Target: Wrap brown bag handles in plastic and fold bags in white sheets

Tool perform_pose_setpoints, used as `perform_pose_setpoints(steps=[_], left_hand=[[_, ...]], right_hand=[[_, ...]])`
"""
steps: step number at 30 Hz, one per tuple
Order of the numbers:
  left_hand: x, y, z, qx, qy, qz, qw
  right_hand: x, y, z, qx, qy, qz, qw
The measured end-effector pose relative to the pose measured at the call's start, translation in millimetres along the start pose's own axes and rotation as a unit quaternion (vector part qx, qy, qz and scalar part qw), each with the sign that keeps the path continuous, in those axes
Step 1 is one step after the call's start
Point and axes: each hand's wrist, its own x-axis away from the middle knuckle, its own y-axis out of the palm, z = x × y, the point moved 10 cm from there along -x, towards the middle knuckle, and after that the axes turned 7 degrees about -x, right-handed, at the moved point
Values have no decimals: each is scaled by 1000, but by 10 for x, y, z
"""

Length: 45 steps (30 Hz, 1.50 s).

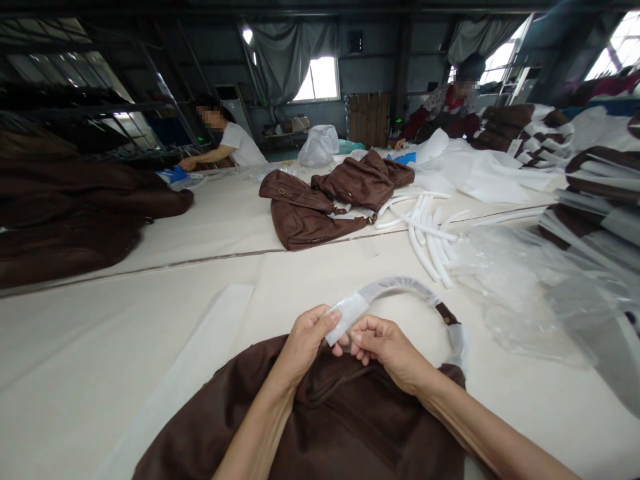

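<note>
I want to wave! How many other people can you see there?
2. A person in a white top is at the back left; a person in a patterned top is at the back right. Others may be hidden.

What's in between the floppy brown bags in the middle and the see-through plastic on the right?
White curved tubes, crisscrossed in a pile, lie between the brown bags and the clear plastic. The head view shows it.
</note>
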Motion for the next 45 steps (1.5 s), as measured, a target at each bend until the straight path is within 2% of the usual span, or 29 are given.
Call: perform_pose_setpoints(steps=[7,10,15,20,26,32,36,38,40,43,44,45], left_hand=[[2,12,42,45,2,-14,999],[-4,14,39,51,-4,-14,999],[-26,24,-15,42,-26,-33,998],[-76,-15,-163,21,-68,-41,997],[-73,18,-279,6,-112,-47,993],[-100,156,-205,-22,-105,-75,991],[-110,177,-115,-38,-83,-79,993],[-105,164,-98,-50,-76,-73,993],[-95,146,-88,-62,-68,-61,994],[-77,120,-41,-68,-41,-30,996],[-70,113,-20,-69,-32,-20,997],[-63,110,6,-70,-22,-12,997]], right_hand=[[-229,191,-67,-10,-5,-44,999],[-294,208,-76,-12,-12,-40,999],[-299,137,-96,-14,-24,-10,1000],[-319,73,-79,-28,-24,25,999],[-345,11,40,-5,-1,48,999],[-442,-124,61,-31,-14,117,993],[-352,-133,86,41,48,96,993],[-182,-251,-14,103,50,80,990],[39,-584,-289,236,3,128,963],[370,-1202,-887,440,-91,274,850],[417,-1362,-1026,471,-102,303,823],[413,-1488,-1117,489,-102,313,808]])
